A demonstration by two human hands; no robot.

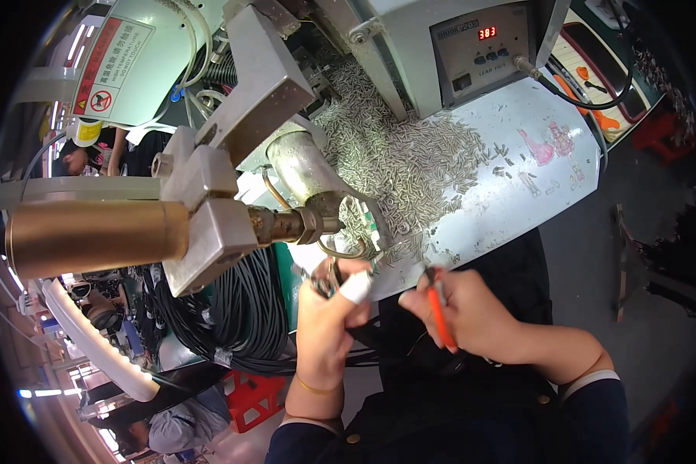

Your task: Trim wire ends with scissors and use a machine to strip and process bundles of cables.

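Head view, one entry: left hand [329, 317], raised to the front edge of the white table [518, 185], fingers curled shut round a small metal part [325, 284], one fingertip capped in white tape [357, 288], presumably as a guard so near the hot tip; the part held up just under the machine's nozzle [329, 224], close enough that it seems to be presented for work there, though whether it touches cannot be told; right hand [468, 313], just beside the left and a little lower, closed round an orange-handled tool [439, 309], the handle lying along the palm and its metal tip pointing up toward the table edge, kept ready near the part; heap of small metal pins [398, 155], spread loose over the table within reach of both hands, thickest behind the nozzle; brass cylinder [97, 236], lying sideways at the left, joined through a grey metal block [213, 232] to the nozzle, the whole set to aim at the table edge; grey control box [475, 50] with a red lit display, standing at the back of the table, clear of the pins; bundle of black cables [240, 309], hanging below the machine at the left; red stool [251, 398] on the floor beneath; other people at work, far left and lower left, well apart.
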